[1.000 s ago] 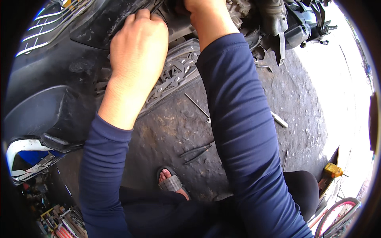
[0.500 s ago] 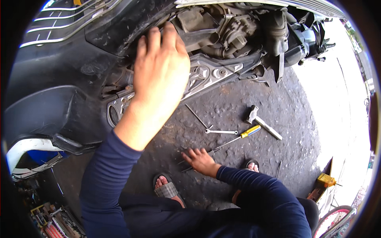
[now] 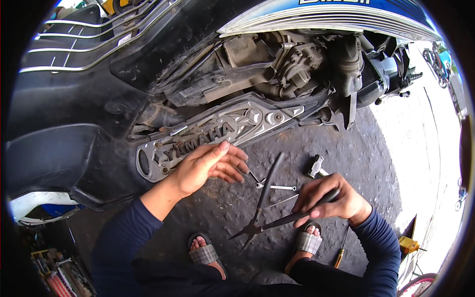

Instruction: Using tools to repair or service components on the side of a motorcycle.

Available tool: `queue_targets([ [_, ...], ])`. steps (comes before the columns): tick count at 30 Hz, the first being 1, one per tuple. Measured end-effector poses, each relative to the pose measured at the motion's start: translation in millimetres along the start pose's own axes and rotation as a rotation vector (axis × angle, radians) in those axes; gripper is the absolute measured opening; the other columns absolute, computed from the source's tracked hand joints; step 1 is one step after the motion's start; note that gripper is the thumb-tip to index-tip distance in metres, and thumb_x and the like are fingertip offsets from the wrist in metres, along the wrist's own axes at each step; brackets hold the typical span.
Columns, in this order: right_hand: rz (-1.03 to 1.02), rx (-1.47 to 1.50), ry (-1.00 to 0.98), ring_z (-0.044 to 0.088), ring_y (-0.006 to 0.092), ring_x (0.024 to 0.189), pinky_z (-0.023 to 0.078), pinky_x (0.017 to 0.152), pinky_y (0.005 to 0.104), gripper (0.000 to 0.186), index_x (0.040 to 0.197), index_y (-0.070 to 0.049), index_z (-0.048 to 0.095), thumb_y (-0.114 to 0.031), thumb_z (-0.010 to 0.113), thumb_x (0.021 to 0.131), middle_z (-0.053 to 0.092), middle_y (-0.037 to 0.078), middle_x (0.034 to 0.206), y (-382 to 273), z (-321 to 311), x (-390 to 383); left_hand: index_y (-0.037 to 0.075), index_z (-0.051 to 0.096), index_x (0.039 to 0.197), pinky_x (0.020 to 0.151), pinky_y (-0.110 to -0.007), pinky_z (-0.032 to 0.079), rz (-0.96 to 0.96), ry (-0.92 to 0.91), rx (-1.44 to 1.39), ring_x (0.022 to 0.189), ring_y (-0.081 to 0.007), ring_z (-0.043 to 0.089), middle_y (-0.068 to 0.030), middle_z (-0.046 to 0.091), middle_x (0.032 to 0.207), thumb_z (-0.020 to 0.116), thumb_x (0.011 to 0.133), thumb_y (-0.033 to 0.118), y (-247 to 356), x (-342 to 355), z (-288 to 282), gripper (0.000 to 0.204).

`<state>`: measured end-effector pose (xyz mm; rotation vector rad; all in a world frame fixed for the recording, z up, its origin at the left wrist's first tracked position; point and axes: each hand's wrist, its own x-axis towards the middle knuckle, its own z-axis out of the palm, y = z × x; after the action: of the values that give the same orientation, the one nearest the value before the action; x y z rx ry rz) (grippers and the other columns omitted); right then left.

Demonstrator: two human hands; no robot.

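Needle-nose pliers [image 3: 253,229] slant down-left from the right hand [image 3: 326,200] clasping one handle [image 3: 281,221], the free handle [image 3: 269,185] rising near the empty left hand [image 3: 210,168].

Gap between left hand [image 3: 202,170] and pliers [image 3: 253,229], splayed handles [image 3: 270,180] barring passage rightward, scooter [image 3: 208,94] ahead

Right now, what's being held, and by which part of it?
Your right grip holds pointed-nose pliers by one dark handle; your left grip holds nothing.
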<state>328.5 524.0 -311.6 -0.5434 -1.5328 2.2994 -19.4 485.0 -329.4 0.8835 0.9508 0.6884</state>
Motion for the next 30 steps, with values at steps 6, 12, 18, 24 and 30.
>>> queue_targets([
  [6,-0.393,0.539,0.271,0.073,0.0465,0.097,0.063,0.089,0.0541,0.038,0.120,0.010,0.064,-0.019,0.072,0.097,0.066,0.034,0.113,19.4,-0.3,-11.2,0.003,0.040,0.154,0.112,-0.042,0.043,0.429,-0.043,-0.030,0.127,-0.0259,0.060,-0.0158,0.056,0.142,0.067,0.100,0.020,-24.4,22.9,61.9,0.062],
  [12,0.041,-0.557,0.321,0.065,0.0192,0.070,0.052,0.065,0.0332,0.023,0.103,0.004,0.071,-0.015,0.078,0.092,0.069,0.015,0.083,-0.7,35.2,20.4,0.007,0.055,0.096,0.088,-0.041,0.051,0.376,0.142,-0.266,0.089,-0.0214,0.063,-0.0095,0.065,0.088,0.058,0.105,0.026,16.5,41.5,71.1,0.021],
  [18,-0.432,-0.855,0.468,0.058,0.0240,0.083,0.048,0.078,0.0349,0.019,0.098,0.003,0.067,-0.010,0.076,0.088,0.056,0.012,0.092,6.3,36.9,56.7,0.007,0.059,0.095,0.067,-0.031,0.049,0.427,0.138,-0.376,0.068,-0.0123,0.055,-0.0012,0.056,0.075,0.065,0.103,0.024,46.3,83.9,96.7,0.020],
  [24,-0.209,-0.947,0.670,0.067,0.0371,0.096,0.051,0.086,0.0417,0.022,0.106,0.005,0.065,-0.006,0.058,0.089,0.067,0.023,0.101,-44.1,11.1,70.4,-0.003,0.064,0.116,0.083,-0.042,0.054,1.051,0.679,1.449,0.095,-0.0296,0.066,-0.0141,0.066,0.107,0.076,0.092,0.027,78.2,48.5,40.8,0.041],
  [30,0.045,-1.090,0.697,0.064,0.0464,0.095,0.051,0.084,0.0486,0.023,0.098,0.008,0.064,-0.012,0.058,0.088,0.064,0.031,0.098,-82.5,4.8,86.5,-0.003,0.045,0.147,0.118,-0.053,0.034,0.740,0.980,1.701,0.140,-0.0460,0.042,-0.0293,0.044,0.149,0.081,0.084,0.031,72.4,48.0,30.1,0.080],
])
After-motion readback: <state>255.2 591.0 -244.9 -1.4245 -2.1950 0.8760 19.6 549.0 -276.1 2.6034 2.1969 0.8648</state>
